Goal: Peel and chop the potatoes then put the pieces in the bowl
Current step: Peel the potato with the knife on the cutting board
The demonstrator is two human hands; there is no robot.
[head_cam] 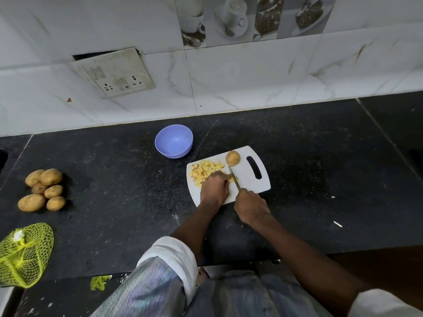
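The left hand is pinching a potato piece on the cutting board, right beside the knife the right hand is gripping. Chopped pieces are piling by the knuckles. The bowl is sitting empty behind; whole potatoes are waiting far left.

The right hand grips the knife by the handle, and the blade points away over the white board. Just left of the blade, the left hand holds a potato piece with curled fingers. Beyond this hand lie the yellow cubes. Beyond the blade tip stands an unpeeled potato. A purple bowl sits further left, off the board. Far left of both hands lies a heap of potatoes, and a yellow net nearer.
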